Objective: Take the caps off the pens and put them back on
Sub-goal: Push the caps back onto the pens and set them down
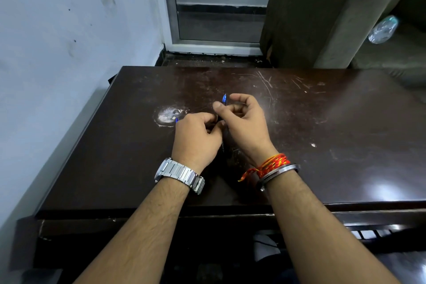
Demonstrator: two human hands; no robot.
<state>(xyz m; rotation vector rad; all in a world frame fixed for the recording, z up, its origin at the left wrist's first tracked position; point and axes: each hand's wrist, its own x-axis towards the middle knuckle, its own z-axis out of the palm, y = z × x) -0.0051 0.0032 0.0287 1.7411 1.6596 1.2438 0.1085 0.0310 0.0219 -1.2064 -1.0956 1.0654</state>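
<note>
Both hands meet over the dark table (299, 122), left hand (196, 138) pinched on a black pen (223, 145), right hand (242, 120) pinching its blue cap (224, 98), seemingly mid-uncapping; next, a straight pull.

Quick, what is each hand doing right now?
Left hand: closed, with a bit of blue showing at its far side; what it holds cannot be told.
Right hand: closed on a dark pen, a blue cap above the thumb.
</note>
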